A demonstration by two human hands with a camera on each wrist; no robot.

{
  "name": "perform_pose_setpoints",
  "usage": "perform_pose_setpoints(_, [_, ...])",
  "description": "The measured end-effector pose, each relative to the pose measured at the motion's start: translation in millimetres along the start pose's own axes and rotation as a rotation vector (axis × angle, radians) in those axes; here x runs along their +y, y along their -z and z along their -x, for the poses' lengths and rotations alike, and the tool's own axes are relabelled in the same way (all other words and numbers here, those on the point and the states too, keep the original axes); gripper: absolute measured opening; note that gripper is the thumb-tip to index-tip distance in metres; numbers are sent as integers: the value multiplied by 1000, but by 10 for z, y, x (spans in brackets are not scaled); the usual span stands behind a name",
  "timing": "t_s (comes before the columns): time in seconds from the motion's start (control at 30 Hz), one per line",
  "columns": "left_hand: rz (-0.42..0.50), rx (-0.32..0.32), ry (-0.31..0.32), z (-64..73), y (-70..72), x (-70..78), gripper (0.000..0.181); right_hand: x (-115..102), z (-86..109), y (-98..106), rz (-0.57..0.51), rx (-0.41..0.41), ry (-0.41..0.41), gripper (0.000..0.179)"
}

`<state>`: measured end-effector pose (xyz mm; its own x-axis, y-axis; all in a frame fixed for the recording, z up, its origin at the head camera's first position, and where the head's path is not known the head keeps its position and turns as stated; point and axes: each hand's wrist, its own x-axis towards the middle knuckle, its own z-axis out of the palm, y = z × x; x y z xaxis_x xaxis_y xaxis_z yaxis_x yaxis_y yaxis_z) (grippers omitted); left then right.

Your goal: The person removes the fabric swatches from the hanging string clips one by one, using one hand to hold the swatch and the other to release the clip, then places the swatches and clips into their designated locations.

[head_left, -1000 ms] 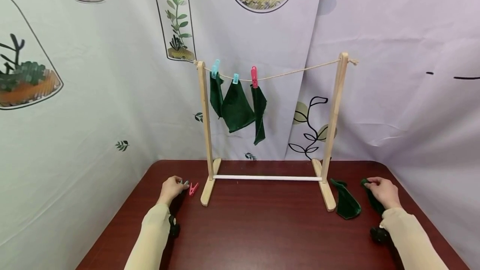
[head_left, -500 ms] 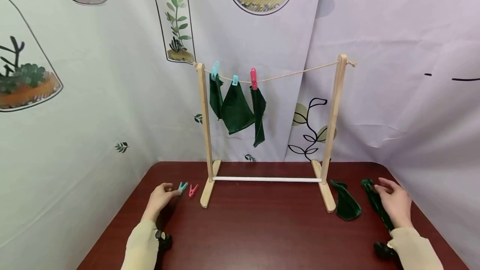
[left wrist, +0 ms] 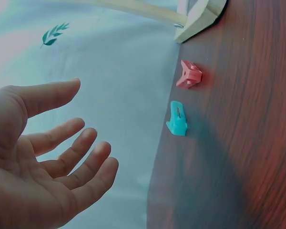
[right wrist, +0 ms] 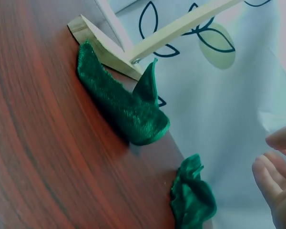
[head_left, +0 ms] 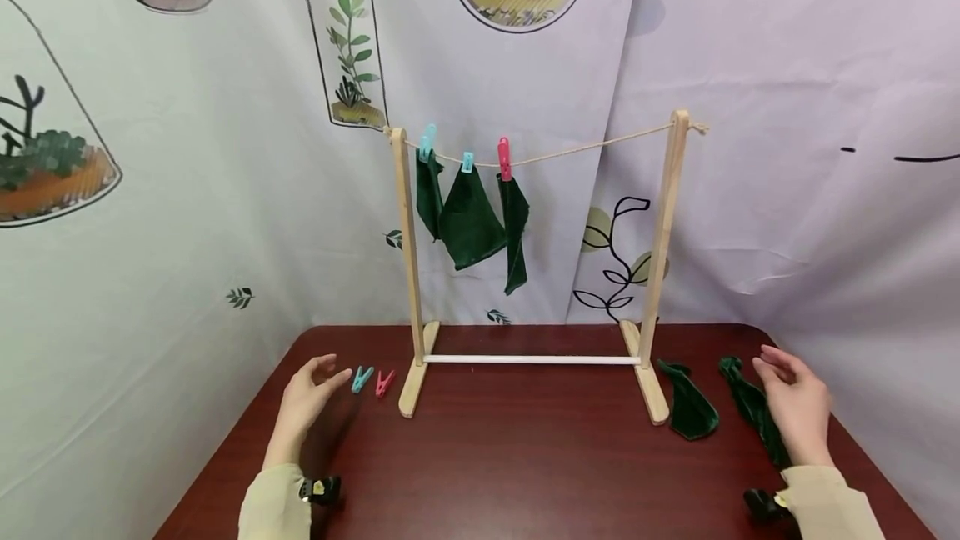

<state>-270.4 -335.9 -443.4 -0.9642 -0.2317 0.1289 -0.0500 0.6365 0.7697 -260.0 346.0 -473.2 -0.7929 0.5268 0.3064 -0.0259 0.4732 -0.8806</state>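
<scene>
My left hand [head_left: 306,397] is at the table's left side, fingers apart and relaxed, nothing in them. Just right of it lie a blue clothespin [head_left: 362,379] and a pink clothespin [head_left: 385,383]; the left wrist view shows the blue clothespin [left wrist: 178,119] nearer the hand. Over at the right, my right hand [head_left: 798,403] is loosely bent and holds nothing. Beside it, a crumpled green cloth [head_left: 752,403] lies along the table, partly behind the hand and wrist. A second green cloth [head_left: 693,407] rests by the rack's right foot.
A wooden drying rack [head_left: 412,248] stands on the brown table [head_left: 525,457]. From its sagging cord [head_left: 592,145] hang three green cloths [head_left: 472,223], pinned by two blue clothespins [head_left: 427,142] and a pink peg [head_left: 505,158]. A printed white curtain [head_left: 750,215] is behind.
My left hand has let go of the blue clothespin and drawn back left. My right hand has released the green cloth and moved right, away from it.
</scene>
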Motion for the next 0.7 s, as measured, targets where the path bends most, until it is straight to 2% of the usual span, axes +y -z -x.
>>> perform_pose_setpoints(0.23, [7,44,-43,47,-14,83,57,-132,15,-38,-17,25,-2,43])
perform_pose_setpoints(0.37, [22,41,-79,27,-75,178,54,-242,15,-85,-40,16,19,41])
perform_pose_setpoints(0.53, [36,20,-150,-67,-178,397,53,-455,-8,-202,-63,-1,97,39])
perform_pose_setpoints(0.7, [66,3,-246,-154,-275,691,49,-738,-22,-343,-96,-25,193,40])
